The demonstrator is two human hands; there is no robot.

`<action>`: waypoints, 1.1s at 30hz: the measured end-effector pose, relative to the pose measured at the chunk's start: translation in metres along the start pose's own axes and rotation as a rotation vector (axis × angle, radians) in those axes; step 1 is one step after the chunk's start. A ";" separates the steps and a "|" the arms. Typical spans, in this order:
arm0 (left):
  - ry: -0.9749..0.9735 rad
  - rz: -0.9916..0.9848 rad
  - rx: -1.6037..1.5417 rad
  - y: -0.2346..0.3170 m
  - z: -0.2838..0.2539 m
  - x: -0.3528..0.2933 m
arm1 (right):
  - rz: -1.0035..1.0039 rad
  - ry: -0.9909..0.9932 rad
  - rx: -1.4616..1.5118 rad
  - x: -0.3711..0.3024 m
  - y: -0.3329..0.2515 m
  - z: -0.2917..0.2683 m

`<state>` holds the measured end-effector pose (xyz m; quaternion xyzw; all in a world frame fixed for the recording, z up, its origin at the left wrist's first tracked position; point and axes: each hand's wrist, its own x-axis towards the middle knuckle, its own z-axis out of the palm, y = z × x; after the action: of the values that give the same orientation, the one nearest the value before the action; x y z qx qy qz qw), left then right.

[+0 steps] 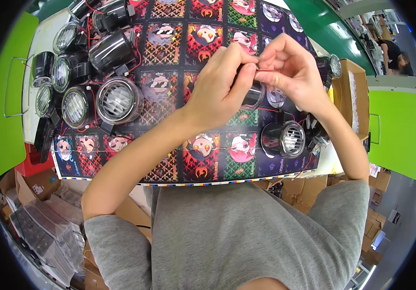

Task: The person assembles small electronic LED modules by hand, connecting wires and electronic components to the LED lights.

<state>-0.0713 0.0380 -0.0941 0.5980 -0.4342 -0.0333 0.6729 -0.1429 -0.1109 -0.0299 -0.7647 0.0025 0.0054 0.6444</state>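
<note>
While a cluster of about eight round black lamp units with red wires is seen at the far left of the desk, which is covered by a sheet of colourful cartoon cards, a small lamp unit is held above the desk's middle. It is pinched by the left hand in a narrow grip, lens toward the right, long axis roughly left to right. A thin red wire is pinched by the right hand. One more lamp unit lies nearer, right, beside one cardboard box.
</note>
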 end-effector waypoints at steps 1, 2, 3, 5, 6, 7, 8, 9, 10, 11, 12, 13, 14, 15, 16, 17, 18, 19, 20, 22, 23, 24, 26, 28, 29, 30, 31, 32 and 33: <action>0.009 -0.025 -0.036 -0.001 0.000 -0.001 | 0.000 0.005 0.000 0.002 0.001 -0.003; 0.007 -0.025 -0.033 -0.001 -0.001 -0.001 | 0.026 -0.032 0.030 0.005 0.002 -0.005; -0.017 -0.051 -0.043 0.000 -0.004 -0.001 | 0.053 -0.069 0.060 0.007 0.000 -0.005; -0.043 -0.075 -0.055 0.001 -0.004 0.000 | 0.133 -0.069 0.070 0.008 -0.006 -0.003; -0.047 -0.064 -0.066 0.002 -0.003 0.000 | 0.145 -0.092 0.088 0.008 -0.005 -0.006; -0.051 -0.052 -0.077 0.003 -0.002 0.000 | 0.157 -0.114 0.105 0.006 -0.005 -0.007; -0.054 -0.051 -0.079 0.003 -0.002 0.001 | 0.157 -0.111 0.105 0.005 -0.005 -0.008; -0.072 -0.054 -0.075 0.002 -0.002 0.003 | 0.157 -0.113 0.089 0.003 -0.005 -0.008; -0.091 -0.057 -0.073 0.002 -0.001 0.005 | 0.157 -0.114 0.072 0.000 -0.006 -0.008; -0.093 -0.055 -0.071 0.003 -0.001 0.004 | 0.154 -0.113 0.073 -0.004 -0.007 -0.008; -0.055 -0.089 -0.083 0.005 -0.001 0.004 | 0.070 -0.030 0.004 -0.010 -0.008 -0.009; -0.018 -0.123 -0.095 0.007 -0.001 0.003 | -0.014 0.053 -0.064 -0.016 -0.009 -0.013; 0.024 -0.179 -0.148 0.010 -0.002 0.002 | -0.089 0.119 -0.398 -0.025 -0.018 -0.022; 0.042 -0.165 -0.100 0.011 -0.007 0.003 | -0.181 0.220 -0.623 -0.034 -0.027 -0.034; 0.062 -0.156 -0.046 0.009 -0.014 0.002 | -0.260 0.375 -0.921 -0.044 -0.025 -0.056; 0.061 0.022 0.105 0.007 -0.019 0.003 | -0.206 0.569 -0.986 -0.060 -0.028 -0.076; 0.058 0.025 0.106 0.010 -0.025 0.004 | -0.171 0.713 -0.966 -0.079 -0.026 -0.102; -0.015 0.117 0.195 0.015 -0.025 0.011 | 0.014 0.782 -1.096 -0.108 -0.032 -0.122; -0.075 0.202 0.315 0.022 -0.030 0.013 | 0.186 0.828 -1.195 -0.131 -0.029 -0.142; -0.182 0.188 0.408 0.035 -0.044 0.016 | 0.572 0.701 -1.036 -0.177 -0.007 -0.181; -0.237 0.215 0.496 0.039 -0.051 0.015 | 0.667 0.637 -0.876 -0.181 0.010 -0.186; -0.272 0.105 0.424 0.042 -0.054 0.011 | 0.766 0.582 -0.728 -0.188 0.019 -0.184; -0.319 0.014 0.448 0.053 -0.057 0.009 | 0.713 0.563 -0.597 -0.199 0.039 -0.183; -0.361 -0.015 0.460 0.056 -0.064 0.007 | 0.530 0.450 -0.708 -0.210 0.052 -0.202; -0.363 -0.016 0.469 0.059 -0.067 0.006 | 0.516 0.423 -0.814 -0.195 0.049 -0.192; -0.343 -0.178 0.353 0.062 -0.070 0.004 | 0.514 0.424 -0.808 -0.186 0.045 -0.185; -0.319 -0.337 0.235 0.066 -0.071 0.003 | 0.533 0.431 -0.872 -0.180 0.041 -0.179; -0.335 -0.467 0.122 0.073 -0.073 0.004 | 0.551 0.436 -0.939 -0.177 0.037 -0.176; -0.334 -0.466 0.126 0.078 -0.073 0.005 | 0.547 0.437 -0.938 -0.176 0.036 -0.176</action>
<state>-0.0599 0.1140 -0.0201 0.7084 -0.3911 -0.2579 0.5279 -0.3186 -0.2906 -0.0332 -0.9231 0.3300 0.0144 0.1969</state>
